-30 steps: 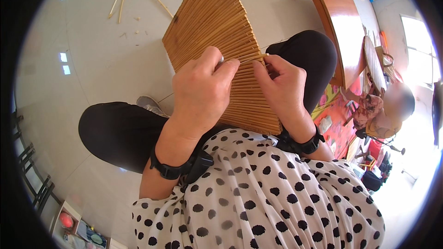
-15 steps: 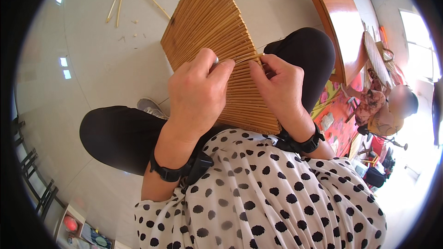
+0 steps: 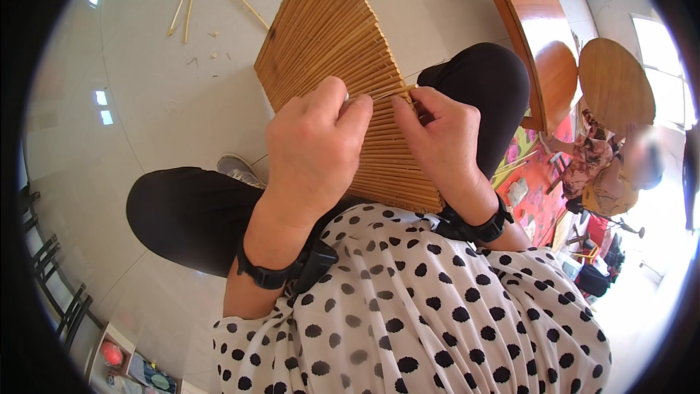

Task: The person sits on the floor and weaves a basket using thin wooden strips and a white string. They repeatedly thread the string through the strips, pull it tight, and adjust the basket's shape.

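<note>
A mat of tan reed stalks [image 3: 328, 36], bound side by side, leans across my lap and slants away from me. My left hand [image 3: 310, 149] is closed over its near part, with thumb and forefinger pinched together. From those fingertips a thin pale strand seems to run toward the right edge. There my right hand [image 3: 445, 128] pinches the end of a reed stalk [image 3: 401, 91] between thumb and forefinger, the thumb close to the mat's edge. What lies inside the left fist is hidden.
Loose stalks [image 3: 193, 4] and small scraps lie on the tiled floor, far left. A wooden table [image 3: 536, 36] stands at the right. Beyond it a person [image 3: 598, 168] sits by a round wooden board [image 3: 616, 84]. My bent knees [image 3: 481, 95] flank the mat.
My left hand has shifted very slightly at the mat; my right hand stays put. At the right, the round board has turned from nearly edge-on to showing its broad face.
</note>
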Demonstrator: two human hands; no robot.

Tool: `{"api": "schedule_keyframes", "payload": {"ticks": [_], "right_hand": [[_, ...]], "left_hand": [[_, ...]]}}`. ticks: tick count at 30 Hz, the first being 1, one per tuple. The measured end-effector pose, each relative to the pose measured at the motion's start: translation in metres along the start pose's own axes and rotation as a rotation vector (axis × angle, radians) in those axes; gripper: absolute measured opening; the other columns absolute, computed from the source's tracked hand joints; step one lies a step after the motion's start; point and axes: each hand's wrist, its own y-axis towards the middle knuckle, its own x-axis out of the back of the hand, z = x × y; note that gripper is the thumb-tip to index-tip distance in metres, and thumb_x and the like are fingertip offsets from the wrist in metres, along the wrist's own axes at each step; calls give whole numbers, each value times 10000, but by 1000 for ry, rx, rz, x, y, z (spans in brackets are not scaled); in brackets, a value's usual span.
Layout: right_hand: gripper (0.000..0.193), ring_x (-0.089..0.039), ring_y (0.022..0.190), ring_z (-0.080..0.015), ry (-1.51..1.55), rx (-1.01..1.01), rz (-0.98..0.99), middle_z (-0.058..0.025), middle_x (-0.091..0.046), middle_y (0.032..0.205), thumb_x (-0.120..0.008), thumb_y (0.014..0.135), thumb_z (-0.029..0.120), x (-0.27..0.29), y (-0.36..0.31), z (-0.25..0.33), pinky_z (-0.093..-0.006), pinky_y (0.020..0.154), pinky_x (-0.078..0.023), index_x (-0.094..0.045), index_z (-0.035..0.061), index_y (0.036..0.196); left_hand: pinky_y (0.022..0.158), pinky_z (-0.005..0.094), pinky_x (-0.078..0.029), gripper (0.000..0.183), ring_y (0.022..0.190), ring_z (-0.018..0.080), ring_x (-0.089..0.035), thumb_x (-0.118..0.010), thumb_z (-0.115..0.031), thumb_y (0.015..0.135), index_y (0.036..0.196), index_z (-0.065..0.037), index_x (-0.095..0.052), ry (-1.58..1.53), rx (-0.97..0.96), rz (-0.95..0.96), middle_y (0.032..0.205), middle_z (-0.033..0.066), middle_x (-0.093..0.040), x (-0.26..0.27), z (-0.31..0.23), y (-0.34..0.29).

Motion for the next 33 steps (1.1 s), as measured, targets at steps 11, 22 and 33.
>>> {"api": "schedule_keyframes", "payload": {"ticks": [11,22,33], "right_hand": [[242,-602,537,-375,-50,66,-7,-191,-608,627,-731,879,207,-6,-2,8,-376,499,-498,-682,-4,772],[169,-572,490,-197,-45,69,7,-173,-621,637,-748,860,130,0,-1,1,-295,510,-474,-707,-33,861],[141,-622,563,-350,-26,167,36,-199,-625,678,-731,858,104,2,-6,-2,-356,519,-489,-684,-24,890]], "left_hand": [[517,330,-435,259,581,203,-507,-716,4,714,966,-50,-737,127,-104,91,801,47,-483,23,-12,10],[529,337,-460,105,621,197,-583,-682,-20,726,823,-45,-652,137,-90,119,750,56,-472,15,-12,15],[544,366,-465,180,623,254,-572,-730,41,749,890,-59,-681,58,-79,224,780,57,-520,20,-2,21]]}}
